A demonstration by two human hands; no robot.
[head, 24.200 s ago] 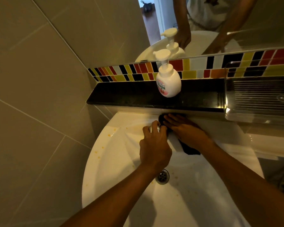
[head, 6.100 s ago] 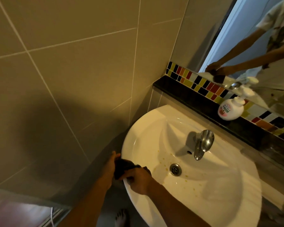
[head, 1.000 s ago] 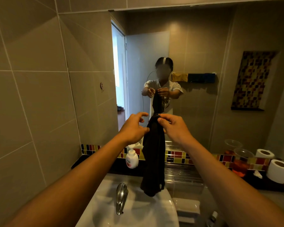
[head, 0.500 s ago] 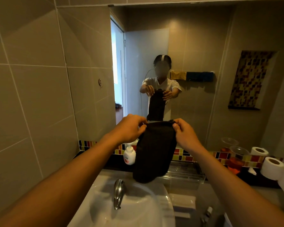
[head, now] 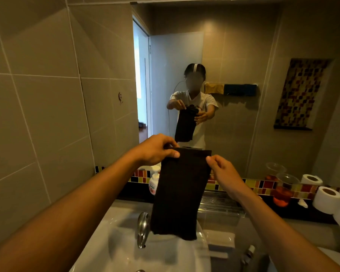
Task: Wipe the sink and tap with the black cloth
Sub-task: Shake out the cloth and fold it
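I hold the black cloth [head: 181, 193] up at chest height; it hangs flat and long over the back of the white sink [head: 116, 250]. My left hand [head: 155, 150] pinches its top left corner. My right hand [head: 222, 169] has its thumb on the top right edge, fingers behind the cloth. The chrome tap [head: 142, 228] stands just left of the cloth's lower end, not touching it. The cloth hides part of the sink's back rim.
A white soap pump bottle [head: 153, 183] stands on the dark ledge behind the tap. A clear rack [head: 220, 203], a plastic cup of orange liquid [head: 283, 191] and toilet rolls [head: 326, 197] sit to the right. A mirror faces me; a tiled wall is on the left.
The cloth went from a bunched strip to a flat sheet and now hangs lower. My hands have moved apart along its top edge and dropped slightly.
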